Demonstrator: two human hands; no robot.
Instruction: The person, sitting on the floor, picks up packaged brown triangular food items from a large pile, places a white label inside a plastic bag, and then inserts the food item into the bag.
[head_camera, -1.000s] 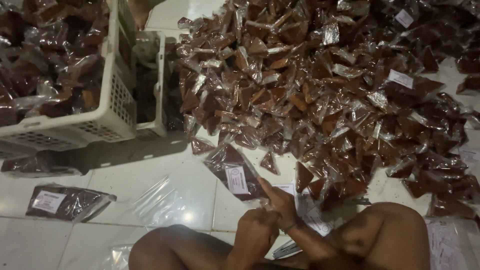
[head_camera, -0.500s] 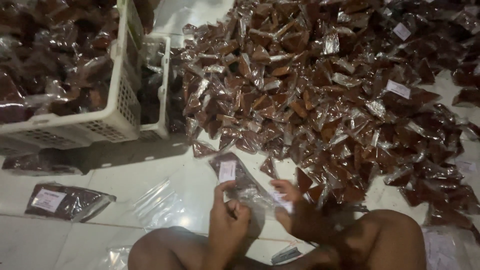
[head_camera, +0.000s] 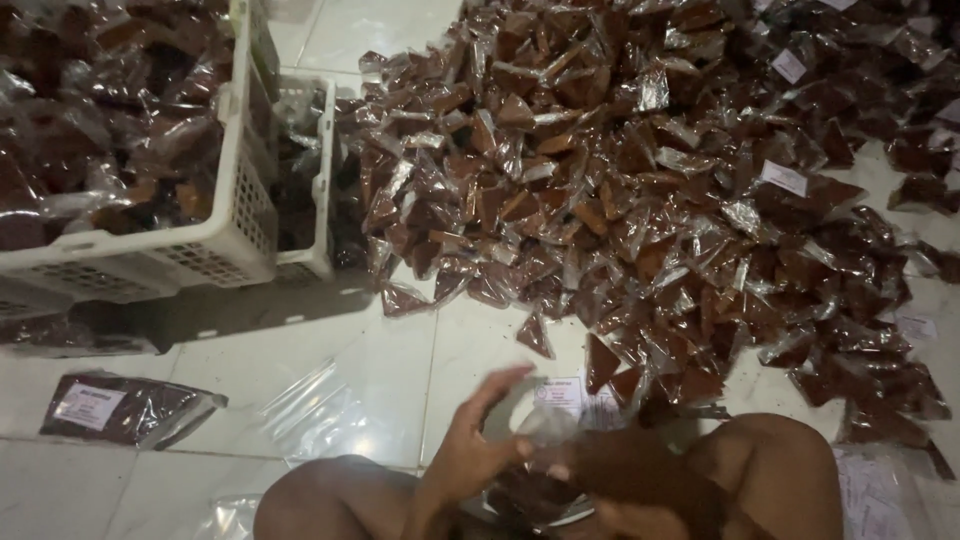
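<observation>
My left hand (head_camera: 470, 455) and my right hand (head_camera: 630, 470) meet low between my knees, both on a clear plastic bag (head_camera: 535, 490) that has dark brown packets in it. My left fingers are spread over the bag's near side. My right hand is motion-blurred at the bag's right edge. Just beyond the hands, white paper labels (head_camera: 565, 395) lie on the tile. A big heap of small triangular brown packets (head_camera: 640, 180) in clear wrap covers the floor ahead and to the right.
A white plastic basket (head_camera: 235, 235) full of packed bags stands at the left, with a smaller white basket (head_camera: 322, 180) behind it. A filled, labelled bag (head_camera: 120, 410) and an empty clear bag (head_camera: 320, 410) lie on the white tiles. My knees (head_camera: 780, 470) frame the bottom edge.
The labelled bag that I held out over the tiles has come down toward my lap. Both hands moved down and closer to me, and the right hand is now blurred.
</observation>
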